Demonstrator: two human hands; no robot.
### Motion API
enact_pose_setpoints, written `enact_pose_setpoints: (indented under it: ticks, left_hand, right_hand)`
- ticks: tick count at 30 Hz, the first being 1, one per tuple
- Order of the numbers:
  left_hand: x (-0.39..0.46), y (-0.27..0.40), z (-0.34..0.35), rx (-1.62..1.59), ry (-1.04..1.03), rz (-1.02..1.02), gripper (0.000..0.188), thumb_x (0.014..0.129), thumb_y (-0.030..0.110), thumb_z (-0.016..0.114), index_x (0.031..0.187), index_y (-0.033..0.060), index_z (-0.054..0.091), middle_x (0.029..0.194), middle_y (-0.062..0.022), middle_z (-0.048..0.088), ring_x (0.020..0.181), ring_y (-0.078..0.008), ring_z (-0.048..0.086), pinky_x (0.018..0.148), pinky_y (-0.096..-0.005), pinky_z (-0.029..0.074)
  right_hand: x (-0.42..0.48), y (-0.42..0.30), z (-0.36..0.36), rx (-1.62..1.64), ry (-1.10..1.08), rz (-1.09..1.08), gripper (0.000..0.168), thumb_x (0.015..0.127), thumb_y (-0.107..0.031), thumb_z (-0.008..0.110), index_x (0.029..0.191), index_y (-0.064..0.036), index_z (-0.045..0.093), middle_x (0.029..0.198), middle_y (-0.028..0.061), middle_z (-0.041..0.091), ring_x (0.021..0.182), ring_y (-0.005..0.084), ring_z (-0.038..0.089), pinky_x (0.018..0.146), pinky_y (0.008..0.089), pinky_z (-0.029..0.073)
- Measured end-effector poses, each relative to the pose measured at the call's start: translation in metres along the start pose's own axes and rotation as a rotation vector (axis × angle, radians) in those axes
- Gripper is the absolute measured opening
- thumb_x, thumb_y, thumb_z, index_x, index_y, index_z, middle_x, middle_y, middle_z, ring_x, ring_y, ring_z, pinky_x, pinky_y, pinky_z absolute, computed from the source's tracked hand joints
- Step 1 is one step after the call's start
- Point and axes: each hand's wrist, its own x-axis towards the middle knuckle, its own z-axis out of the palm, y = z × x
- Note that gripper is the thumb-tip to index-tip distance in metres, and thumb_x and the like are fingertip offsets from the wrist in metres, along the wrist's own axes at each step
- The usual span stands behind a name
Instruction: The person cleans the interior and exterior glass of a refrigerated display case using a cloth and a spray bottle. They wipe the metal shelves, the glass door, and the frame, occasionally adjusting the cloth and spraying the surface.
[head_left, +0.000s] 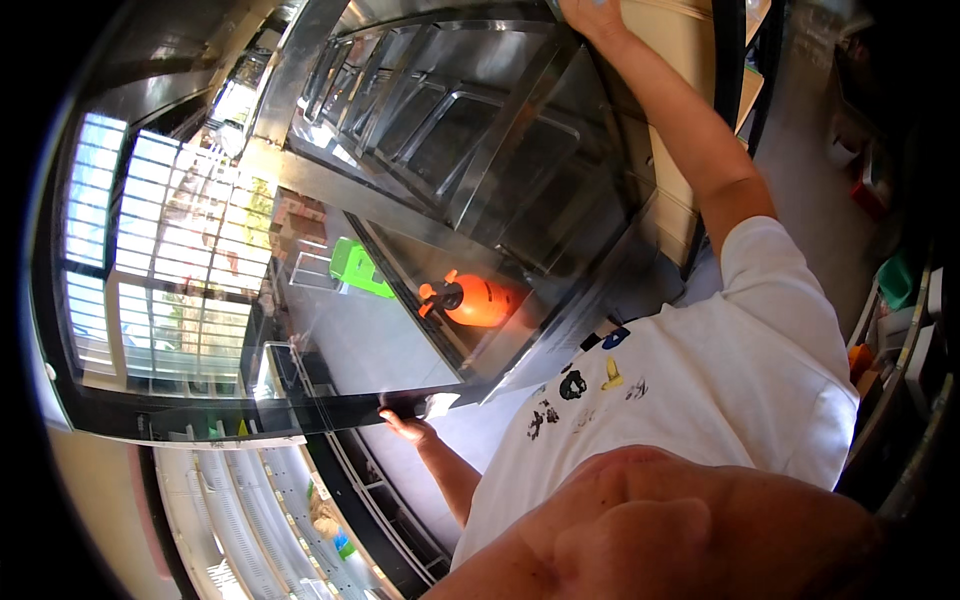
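A large glass panel (360, 352) in a black frame (330, 416) stretches across the view in front of me. My left hand (409, 427) grips the frame's lower edge, thumb on the near side and the other fingers hidden. A small white patch (441, 405), perhaps cloth or paper, shows beside it. High up, my right hand (592, 15) reaches to the top of a metal-framed cabinet (487, 142). The picture's edge cuts that hand off, and its fingers are hidden. An orange pump sprayer (480, 300) appears through the glass.
A bright green plastic item (361, 266) shows beyond the sprayer. Barred windows (187, 247) shine in the glass at left. Shop shelves (255, 517) with a few packets stand lower left. Tan panels (675, 90) rise beside my right arm. Loaded shelving (900, 322) lines the right.
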Motion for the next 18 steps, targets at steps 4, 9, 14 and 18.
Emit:
enact_pose_setpoints:
  ticks: [4,9,14,18]
  left_hand:
    - [-0.007,-0.002,-0.001,-0.020,0.029,-0.007,0.057,0.090,0.053,0.058,0.118,0.0032,0.055,0.109,-0.0098,0.062,0.096,-0.0236,0.060,0.087,-0.0414,0.050]
    - [0.000,-0.003,-0.006,-0.040,-0.019,-0.025,0.055,0.091,0.051,0.059,0.115,0.0019,0.058,0.105,-0.0103,0.064,0.093,-0.0236,0.062,0.083,-0.0405,0.051]
    - [0.000,0.006,0.006,0.005,-0.048,0.011,0.061,0.090,0.054,0.059,0.119,0.0007,0.056,0.107,-0.0099,0.063,0.094,-0.0232,0.062,0.085,-0.0395,0.050]
    - [-0.004,0.006,0.004,0.049,-0.042,0.031,0.062,0.090,0.058,0.055,0.118,0.0021,0.057,0.107,-0.0091,0.064,0.094,-0.0225,0.062,0.084,-0.0387,0.050]
  right_hand:
    - [0.000,-0.151,-0.045,0.135,-0.231,-0.113,0.056,0.082,-0.020,0.058,0.133,0.000,0.046,0.134,0.0254,0.044,0.130,0.0391,0.038,0.112,0.0493,0.027]
    - [-0.082,-0.253,-0.060,0.398,-0.353,-0.383,0.041,0.070,-0.028,0.067,0.107,-0.009,0.064,0.121,0.0112,0.059,0.119,0.0304,0.052,0.109,0.0593,0.026]
    - [-0.134,-0.301,-0.092,0.521,-0.630,-0.662,0.026,0.081,-0.024,0.053,0.100,-0.012,0.064,0.116,0.0059,0.060,0.117,0.0199,0.053,0.114,0.0455,0.027]
    - [-0.117,-0.279,-0.071,0.552,-0.499,-0.761,0.018,0.076,-0.023,0.056,0.087,-0.012,0.064,0.100,0.0046,0.062,0.109,0.0204,0.056,0.112,0.0456,0.029]
